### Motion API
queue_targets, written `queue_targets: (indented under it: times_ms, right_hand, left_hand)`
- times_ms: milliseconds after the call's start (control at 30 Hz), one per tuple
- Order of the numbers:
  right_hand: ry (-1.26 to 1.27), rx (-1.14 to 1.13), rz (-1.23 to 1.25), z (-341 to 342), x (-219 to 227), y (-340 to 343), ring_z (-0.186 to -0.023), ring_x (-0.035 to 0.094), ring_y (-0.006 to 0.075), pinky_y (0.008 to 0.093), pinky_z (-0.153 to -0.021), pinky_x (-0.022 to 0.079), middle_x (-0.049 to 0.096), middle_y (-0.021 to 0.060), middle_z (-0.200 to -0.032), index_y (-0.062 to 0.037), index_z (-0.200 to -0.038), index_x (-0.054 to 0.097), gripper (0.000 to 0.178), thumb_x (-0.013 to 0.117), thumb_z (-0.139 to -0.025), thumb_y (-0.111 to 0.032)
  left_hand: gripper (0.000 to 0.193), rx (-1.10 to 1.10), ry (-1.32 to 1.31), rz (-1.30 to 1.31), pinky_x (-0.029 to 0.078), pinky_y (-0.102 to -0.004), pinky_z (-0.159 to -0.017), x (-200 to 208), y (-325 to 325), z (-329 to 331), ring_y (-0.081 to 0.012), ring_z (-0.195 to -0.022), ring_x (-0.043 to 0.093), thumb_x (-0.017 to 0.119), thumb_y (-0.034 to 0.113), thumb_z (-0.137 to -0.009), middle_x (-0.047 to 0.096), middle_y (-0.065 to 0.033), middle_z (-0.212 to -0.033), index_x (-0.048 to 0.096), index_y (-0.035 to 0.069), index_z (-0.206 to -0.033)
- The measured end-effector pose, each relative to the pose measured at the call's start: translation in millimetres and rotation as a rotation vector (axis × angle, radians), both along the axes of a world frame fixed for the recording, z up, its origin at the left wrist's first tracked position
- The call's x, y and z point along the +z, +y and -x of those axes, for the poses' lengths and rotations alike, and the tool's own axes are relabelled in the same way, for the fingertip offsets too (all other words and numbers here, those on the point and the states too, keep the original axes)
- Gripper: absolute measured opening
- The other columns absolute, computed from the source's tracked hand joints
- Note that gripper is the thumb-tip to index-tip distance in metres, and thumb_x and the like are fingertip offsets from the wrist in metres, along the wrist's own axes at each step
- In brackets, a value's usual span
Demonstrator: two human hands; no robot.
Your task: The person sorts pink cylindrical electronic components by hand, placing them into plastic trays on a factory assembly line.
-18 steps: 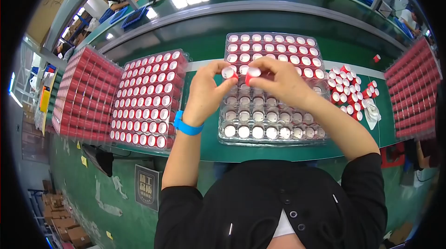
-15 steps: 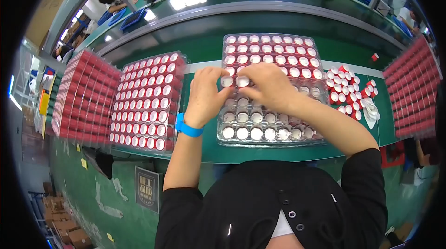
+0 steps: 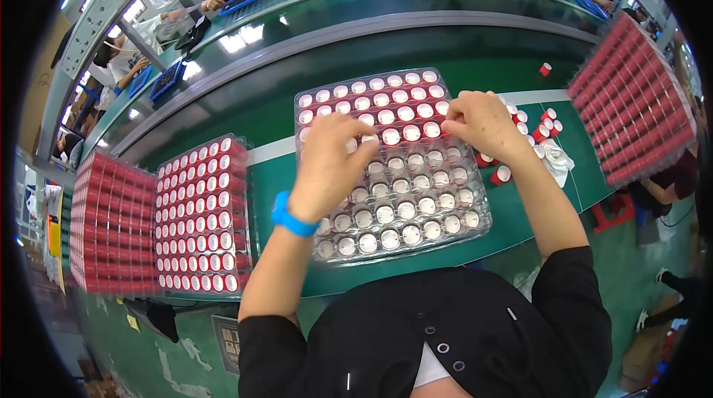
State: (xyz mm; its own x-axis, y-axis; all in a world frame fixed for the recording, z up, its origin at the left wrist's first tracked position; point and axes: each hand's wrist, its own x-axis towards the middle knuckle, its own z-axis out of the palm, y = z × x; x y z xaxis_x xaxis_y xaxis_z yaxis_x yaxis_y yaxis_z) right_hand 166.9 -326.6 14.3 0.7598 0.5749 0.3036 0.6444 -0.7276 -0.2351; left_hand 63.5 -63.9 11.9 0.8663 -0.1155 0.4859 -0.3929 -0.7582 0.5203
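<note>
Broadly, the green worktop (image 3: pixel 527 201) runs across in front of me, with a pale strip (image 3: pixel 269 150) crossing it beyond my wrists. Next in size come the stacks of filled trays: one showing red sides (image 3: pixel 111 227) at my far left, a second one (image 3: pixel 197 220) just beside it with white round tops facing up, and another (image 3: pixel 631 105) well over to my right.

Straight ahead, near my body, lies the clear tray (image 3: pixel 405 238). Its far rows hold red cups (image 3: pixel 405 113) with white tops, set upright in their pockets; the nearer rows show greyish white circles through clear plastic.

My left hand (image 3: pixel 332 164) is over the left part of that tray, thumb and fingertips curled toward each other around a white cup top; I cannot tell whether they pinch it or only rest there. My right hand (image 3: pixel 481 125) is bent inward at the tray's right edge, fingertips near the last cups of the filled rows, and whether it grips anything I cannot tell.

Smaller still, a crumpled white cloth (image 3: pixel 555 162) lies right of the tray, near loose cups (image 3: pixel 501 174), and a blue band (image 3: pixel 291 216) circles my left wrist. One single cup (image 3: pixel 546 70) sits apart, beyond the strip.
</note>
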Motion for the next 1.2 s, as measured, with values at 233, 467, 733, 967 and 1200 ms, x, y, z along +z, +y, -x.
queue_targets:
  times_ms: [233,467,733,967,1200]
  right_hand:
    - [0.15,-0.122,0.172,-6.6,-1.7,10.4,-0.08,0.069,0.0339,0.0457,-0.074,0.053,0.07,0.0137,-0.079,-0.0069,-0.078,0.071,0.018,0.068,-0.077,-0.024]
    - [-0.019,0.003,0.074,-2.6,-4.0,-3.1,-0.074,0.065,0.0361,0.0467,-0.069,0.049,0.064,0.0154,-0.072,-0.0038,-0.065,0.064,0.016,0.064,-0.071,-0.019]
    - [0.131,0.127,-0.4,14.5,8.0,-30.1,-0.081,0.058,0.0267,0.0357,-0.072,0.048,0.056,0.0107,-0.086,-0.0014,-0.072,0.05,0.015,0.065,-0.072,-0.002]
    - [0.135,0.192,-0.339,28.0,-9.8,-36.3,-0.083,0.061,0.0259,0.0341,-0.071,0.05,0.059,0.0109,-0.094,-0.0014,-0.083,0.056,0.015,0.069,-0.077,-0.001]
    - [0.054,0.235,-0.354,29.6,-21.7,-37.7,-0.084,0.063,0.0247,0.0331,-0.067,0.052,0.06,0.01,-0.096,-0.0016,-0.091,0.057,0.017,0.071,-0.081,-0.004]
  left_hand:
    - [0.018,-0.088,0.061,-0.26,0.051,-0.0464,-0.074,-17.7,-78.9,-72.0,-0.0331,-0.084,0.064,0.066,0.023,-0.08,0.069,-0.0152,-0.081,0.076,0.008,-0.077]
    - [0.024,-0.056,0.234,-0.405,0.054,-0.047,-0.072,-22.8,-90.2,-83.0,-0.0335,-0.08,0.068,0.067,0.027,-0.079,0.071,-0.0155,-0.079,0.075,0.005,-0.078]
    - [0.022,0.025,0.334,-0.311,0.055,-0.0455,-0.068,-26.6,-97.7,-84.8,-0.0326,-0.075,0.07,0.071,0.03,-0.079,0.071,-0.014,-0.075,0.075,0.009,-0.076]
    - [0.022,0.035,0.34,-0.366,0.057,-0.0457,-0.072,-26.3,-104.1,-95.8,-0.0336,-0.08,0.07,0.069,0.028,-0.079,0.071,-0.0158,-0.08,0.075,0.006,-0.077]
    - [0.021,0.0,0.39,-0.429,0.058,-0.0448,-0.075,-7.3,-105.7,-96.2,-0.0355,-0.086,0.071,0.07,0.021,-0.074,0.072,-0.0211,-0.09,0.074,0.001,-0.081]
